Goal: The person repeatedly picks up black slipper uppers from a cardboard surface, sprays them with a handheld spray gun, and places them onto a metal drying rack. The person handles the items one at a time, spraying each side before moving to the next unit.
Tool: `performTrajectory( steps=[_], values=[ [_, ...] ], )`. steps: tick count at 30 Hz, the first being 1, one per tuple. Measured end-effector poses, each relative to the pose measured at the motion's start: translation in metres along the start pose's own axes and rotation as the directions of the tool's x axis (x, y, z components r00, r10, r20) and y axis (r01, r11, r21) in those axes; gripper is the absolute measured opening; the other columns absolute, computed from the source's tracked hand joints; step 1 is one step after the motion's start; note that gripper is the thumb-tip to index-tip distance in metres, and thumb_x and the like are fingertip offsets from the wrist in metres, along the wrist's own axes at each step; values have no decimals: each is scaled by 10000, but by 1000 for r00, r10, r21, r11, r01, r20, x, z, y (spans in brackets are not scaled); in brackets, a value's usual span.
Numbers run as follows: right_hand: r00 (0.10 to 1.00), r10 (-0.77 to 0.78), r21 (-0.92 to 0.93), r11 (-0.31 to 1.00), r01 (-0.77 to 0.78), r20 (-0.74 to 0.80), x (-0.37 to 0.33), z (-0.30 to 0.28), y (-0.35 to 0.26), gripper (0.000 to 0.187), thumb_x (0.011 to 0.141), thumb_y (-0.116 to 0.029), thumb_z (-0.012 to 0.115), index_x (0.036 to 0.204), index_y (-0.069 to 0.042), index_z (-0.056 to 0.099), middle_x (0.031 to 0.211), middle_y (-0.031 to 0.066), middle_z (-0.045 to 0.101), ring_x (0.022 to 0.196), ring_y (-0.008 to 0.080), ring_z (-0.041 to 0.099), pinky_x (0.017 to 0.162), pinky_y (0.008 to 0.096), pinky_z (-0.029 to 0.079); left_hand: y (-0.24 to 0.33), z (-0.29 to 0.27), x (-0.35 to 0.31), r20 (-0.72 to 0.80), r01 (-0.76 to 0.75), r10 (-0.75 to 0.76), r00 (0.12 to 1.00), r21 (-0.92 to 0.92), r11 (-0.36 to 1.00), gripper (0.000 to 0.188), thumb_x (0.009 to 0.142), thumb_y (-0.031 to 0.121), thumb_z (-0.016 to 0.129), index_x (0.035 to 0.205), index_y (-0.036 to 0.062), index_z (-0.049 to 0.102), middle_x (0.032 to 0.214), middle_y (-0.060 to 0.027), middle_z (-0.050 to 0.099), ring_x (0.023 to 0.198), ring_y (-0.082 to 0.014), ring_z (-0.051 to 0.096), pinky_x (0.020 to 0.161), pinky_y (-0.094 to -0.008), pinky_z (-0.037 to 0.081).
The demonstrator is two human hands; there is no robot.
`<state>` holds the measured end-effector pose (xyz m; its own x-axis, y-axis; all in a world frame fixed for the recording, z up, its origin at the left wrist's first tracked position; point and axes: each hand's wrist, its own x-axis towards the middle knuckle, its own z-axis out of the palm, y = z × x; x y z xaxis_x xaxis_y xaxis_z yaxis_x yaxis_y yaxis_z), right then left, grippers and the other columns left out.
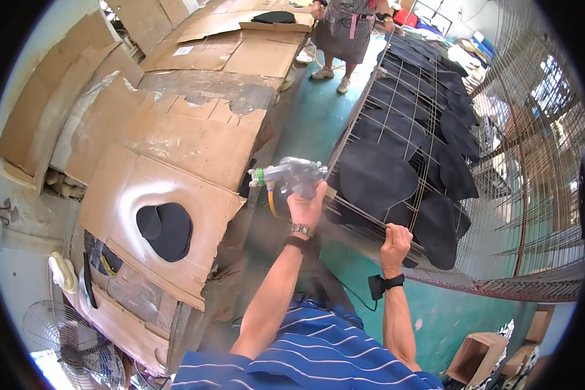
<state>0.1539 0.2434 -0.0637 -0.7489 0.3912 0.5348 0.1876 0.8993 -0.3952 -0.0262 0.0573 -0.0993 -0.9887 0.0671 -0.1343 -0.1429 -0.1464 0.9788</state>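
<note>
My left hand [305, 211] is wrapped around a metal spray gun [291, 171], held up between the cardboard-covered table and a wire rack. A yellowish hose hangs from the gun, which has a green ring at its left end. My right hand [395, 248] is closed at the near edge of the wire rack [364, 225]. Several flat black rounded pieces [378, 174] lie overlapping on the rack. On the table, a black rounded piece [175, 233] lies with a smaller dark one [149, 223] overlapping its left side, ringed by a whitish patch on the cardboard.
Cardboard sheets [182, 140] cover the long table on my left. Another person in a striped apron [346, 31] stands at the far end of the aisle. Stacked wire racks [533, 195] rise at right. A fan [71, 344] and a cardboard box [478, 357] are near me.
</note>
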Motion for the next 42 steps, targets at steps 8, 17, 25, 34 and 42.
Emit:
performTrajectory(
  steps=[8, 17, 25, 34, 42],
  values=[
    [997, -20, -5, 1000, 19, -75, 6, -9, -21, 312, 951, -40, 617, 1256, 25, 629, 1206, 212, 639, 1169, 383, 578, 1029, 466, 425, 21, -44, -38, -56, 16, -3, 998, 228, 974, 311, 880, 242, 820, 1075, 5, 772, 879, -16, 764, 816, -66, 639, 734, -304, 530],
    [634, -669, 792, 594, 140, 389, 83, 4, -180, 713, 862, -425, 801, 1333, 65, 585, 1220, 226, 644, 1137, 418, 603, 980, 486, 493, 57, -88, -118, 61, 83, -76, 995, -116, 990, 220, 890, 24, 782, 1109, 35, 763, 1045, -40, 773, 955, -98, 692, 847, -297, 576],
    [483, -567, 710, 292, -640, 668, 58, 47, -201, 387, 874, -201, 794, 1175, 8, 672, 1184, 166, 684, 1044, 289, 687, 920, 371, 530, 33, -92, -129, 207, -68, 64, 976, 13, 998, 260, 840, -4, 695, 1099, 20, 689, 1077, -92, 710, 1001, -232, 668, 891, -385, 552],
    [541, -774, 909, 414, 41, 328, 50, 22, -276, 564, 817, -175, 792, 1329, -42, 594, 1198, 140, 665, 1143, 344, 634, 972, 448, 507, 104, -175, -146, 217, 173, -165, 962, -17, 985, 261, 851, 76, 769, 1082, -41, 735, 1008, -136, 762, 947, -205, 712, 852, -345, 568],
    [888, -340, 192, 937, 291, 311, 18, 16, -191, 573, 769, -120, 832, 1289, 31, 643, 1369, 191, 592, 1300, 414, 540, 1076, 492, 457, 126, -222, -159, 185, 283, -320, 929, 198, 938, 356, 886, 181, 796, 1143, -56, 727, 962, -152, 785, 961, -236, 752, 924, -347, 570]
  ],
)
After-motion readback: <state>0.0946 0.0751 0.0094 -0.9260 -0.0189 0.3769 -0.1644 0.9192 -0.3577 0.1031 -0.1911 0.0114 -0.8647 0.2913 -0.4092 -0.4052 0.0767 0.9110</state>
